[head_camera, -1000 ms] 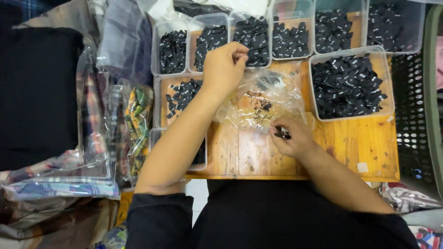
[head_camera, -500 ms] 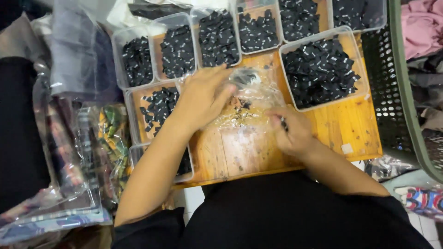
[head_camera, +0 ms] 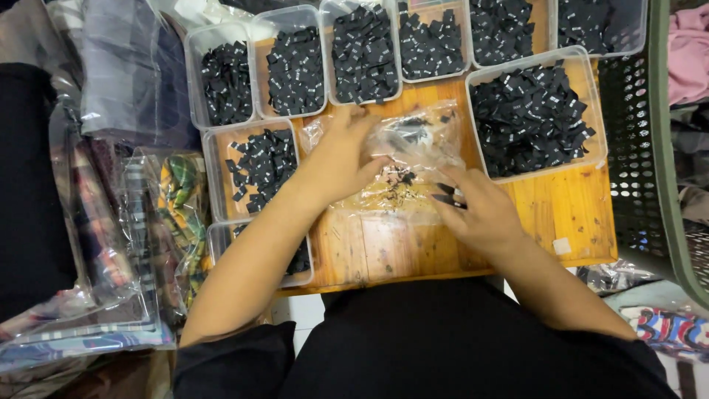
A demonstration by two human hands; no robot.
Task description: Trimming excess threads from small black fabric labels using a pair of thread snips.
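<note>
From the head camera I look down on a wooden board [head_camera: 561, 214]. In the middle of the board lies a clear plastic bag [head_camera: 402, 170] with a few small black bits inside. My left hand [head_camera: 343, 151] lies flat on the left part of the bag, fingers spread, pressing it down. My right hand [head_camera: 480, 214] sits at the right edge of the bag and pinches small black tags [head_camera: 447, 193] between the fingertips. The two hands are apart. Just right of the bag stands a big clear tub [head_camera: 533, 114] full of black tags. Behind the bag, a row of smaller tubs [head_camera: 295, 66] holds more
</note>
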